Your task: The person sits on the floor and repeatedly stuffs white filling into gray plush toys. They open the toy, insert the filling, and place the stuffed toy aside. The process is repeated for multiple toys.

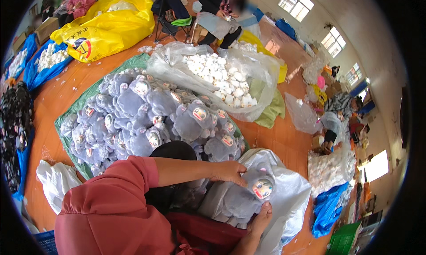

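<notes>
Between my two hands is a grey plush toy (242, 199) with small ears and a printed face with big eyes and a red mouth. It lies tilted over my lap, above a white sack. My left hand (228, 172) grips its side near the head, thumb and fingers closed on the plush. Below the face, my right hand (262, 217) pinches its lower right edge. Right beside my arms, a large heap of similar grey plush toys (133, 104) lies on a green sheet (73, 150).
The white sack (288, 188) spreads to my right. Beyond the heap lies a clear plastic bag (171, 61) of white stuffed pieces (222, 75). A big yellow bag (111, 30) stands far left; a green crate (345, 237) is at lower right. Several other people sit working farther off.
</notes>
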Demonstrator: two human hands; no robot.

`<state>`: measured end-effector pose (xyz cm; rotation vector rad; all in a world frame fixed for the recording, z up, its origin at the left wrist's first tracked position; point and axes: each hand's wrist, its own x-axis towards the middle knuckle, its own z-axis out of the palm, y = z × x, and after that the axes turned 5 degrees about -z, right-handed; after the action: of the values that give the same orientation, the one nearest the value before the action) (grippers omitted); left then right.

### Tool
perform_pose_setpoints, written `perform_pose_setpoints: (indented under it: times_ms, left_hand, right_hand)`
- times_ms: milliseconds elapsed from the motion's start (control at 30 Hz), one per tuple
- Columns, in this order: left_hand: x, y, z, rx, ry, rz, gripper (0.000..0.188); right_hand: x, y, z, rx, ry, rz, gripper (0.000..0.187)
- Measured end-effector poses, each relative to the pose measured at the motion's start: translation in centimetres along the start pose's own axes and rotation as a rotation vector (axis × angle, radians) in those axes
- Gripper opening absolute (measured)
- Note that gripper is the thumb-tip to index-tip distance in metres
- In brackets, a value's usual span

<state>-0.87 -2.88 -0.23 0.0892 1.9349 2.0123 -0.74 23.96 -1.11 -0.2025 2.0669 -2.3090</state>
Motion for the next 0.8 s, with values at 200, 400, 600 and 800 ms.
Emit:
perform_pose_setpoints:
  times_ms: [200, 400, 600, 800]
  left_hand:
    - [-2.2, 0.0, 0.6, 0.209, 0.096, -0.004, 0.034]
    - [-5.3, 3.9, -5.1, 0.043, 0.35, 0.192, 0.027]
    - [-11.7, 4.8, -16.0, -0.253, 0.455, 0.3, 0.031]
    - [-16.3, 3.1, -20.6, 0.958, 0.944, -0.453, 0.052]
  right_hand:
    - [-0.1, -1.6, 1.4, -0.009, 0.06, 0.072, 0.027]
    - [0.5, -0.4, 0.3, 0.076, 0.003, 0.045, 0.02]
    - [0.5, -0.3, 0.1, 0.01, 0.027, 0.153, 0.014]
    - [-0.2, -0.2, 0.9, -0.1, -0.103, 0.18, 0.014]
